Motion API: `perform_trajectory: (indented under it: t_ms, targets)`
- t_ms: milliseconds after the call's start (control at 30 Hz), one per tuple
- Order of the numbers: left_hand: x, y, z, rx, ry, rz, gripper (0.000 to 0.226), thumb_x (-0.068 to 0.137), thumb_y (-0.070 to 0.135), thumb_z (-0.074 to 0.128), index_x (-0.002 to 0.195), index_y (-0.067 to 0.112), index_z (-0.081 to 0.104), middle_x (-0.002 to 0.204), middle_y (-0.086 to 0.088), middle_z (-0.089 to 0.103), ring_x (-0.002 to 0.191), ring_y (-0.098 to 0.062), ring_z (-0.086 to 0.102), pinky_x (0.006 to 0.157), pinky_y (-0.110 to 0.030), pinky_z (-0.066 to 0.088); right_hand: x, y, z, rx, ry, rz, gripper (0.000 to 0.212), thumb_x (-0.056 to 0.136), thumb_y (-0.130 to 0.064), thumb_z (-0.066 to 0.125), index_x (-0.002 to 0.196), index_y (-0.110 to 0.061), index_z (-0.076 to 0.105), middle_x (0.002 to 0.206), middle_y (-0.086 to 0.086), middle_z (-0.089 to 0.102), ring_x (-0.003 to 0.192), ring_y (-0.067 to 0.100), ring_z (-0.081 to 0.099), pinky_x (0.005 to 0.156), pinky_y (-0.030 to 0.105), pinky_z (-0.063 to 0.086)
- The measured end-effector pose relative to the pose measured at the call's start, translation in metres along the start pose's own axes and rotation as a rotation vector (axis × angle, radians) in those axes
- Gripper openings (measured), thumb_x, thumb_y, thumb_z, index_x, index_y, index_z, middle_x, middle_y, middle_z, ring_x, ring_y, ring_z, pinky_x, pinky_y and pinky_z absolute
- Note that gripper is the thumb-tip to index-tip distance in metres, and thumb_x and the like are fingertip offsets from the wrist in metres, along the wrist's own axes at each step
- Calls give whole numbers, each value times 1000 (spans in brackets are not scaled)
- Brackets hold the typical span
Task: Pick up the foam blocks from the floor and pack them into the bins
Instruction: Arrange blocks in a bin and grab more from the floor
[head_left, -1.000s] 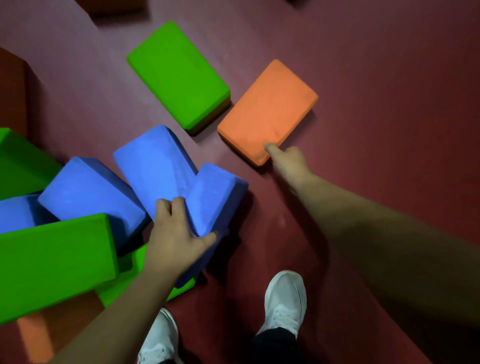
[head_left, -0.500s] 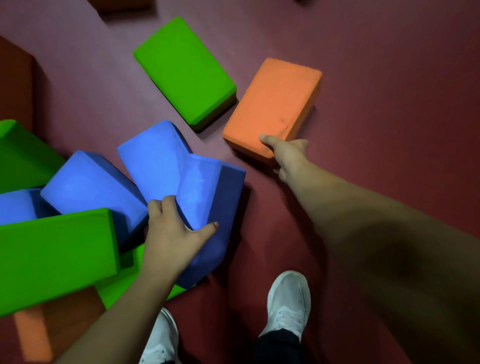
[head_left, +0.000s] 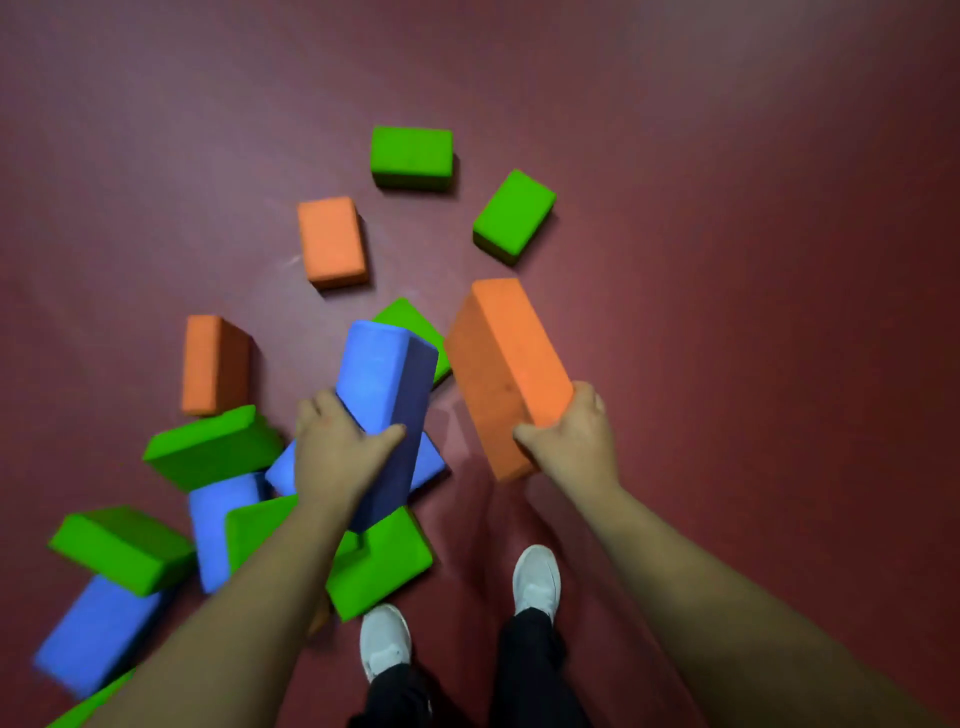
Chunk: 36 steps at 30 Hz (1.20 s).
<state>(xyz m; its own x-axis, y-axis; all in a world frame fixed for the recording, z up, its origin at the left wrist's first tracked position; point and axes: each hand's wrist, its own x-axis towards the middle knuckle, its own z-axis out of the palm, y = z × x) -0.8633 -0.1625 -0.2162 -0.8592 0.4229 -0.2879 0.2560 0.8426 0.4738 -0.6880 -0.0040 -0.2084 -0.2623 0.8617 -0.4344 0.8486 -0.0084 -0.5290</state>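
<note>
Two foam blocks held clear of the floor, one per hand; bins not in view.

The blue rectangular foam block (head_left: 387, 384) is gripped near its lower end by the left hand (head_left: 337, 457), thumb across one face and fingers curled round the far side. The orange rectangular foam block (head_left: 506, 374) is clasped at its near end by the right hand (head_left: 571, 441), thumb and fingers wrapped over the corner. Most of each block's length stands out beyond the grip, so either could probably be levered loose, the more so as foam yields under squeeze. The two blocks are carried close together, and a knock between them is judged possible. The scattered green, orange and blue foam blocks (head_left: 332, 241) are heaped just beside the white shoes (head_left: 537, 577), so a trip is the likelier hazard. The dark red matte floor (head_left: 727, 260) is lit with a pale sheen farther off. No wall or furniture is seen.
</note>
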Motion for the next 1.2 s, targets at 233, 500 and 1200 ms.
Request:
perform_trajectory:
  t_ms: [233, 500, 1200]
  targets:
    - [-41, 63, -239, -42, 131, 87, 67, 66, 42, 80, 110, 0, 50, 110, -20, 52, 109, -39, 46, 92, -48, 42, -158, -159, -127, -26, 111, -183, 75, 62, -35, 79, 123, -5, 47, 119, 15, 55, 111, 40, 54, 91, 43, 43]
    - [-78, 41, -378, -239, 337, -20, 66, 64, 43, 81, 110, 7, 50, 112, -12, 51, 112, -35, 48, 91, -46, 46, -230, -274, -157, 72, 121, -400, 82, 64, -33, 83, 129, 0, 46, 125, 21, 54, 116, 40, 53, 95, 43, 44]
    - [-291, -58, -422, -276, 1092, -970, 74, 61, 37, 89, 113, -2, 54, 112, -24, 56, 108, -41, 53, 95, -46, 44, -286, -420, -66, -152, -668, -1228, 68, 68, -31, 84, 115, 2, 49, 115, 23, 54, 111, 42, 54, 92, 50, 47]
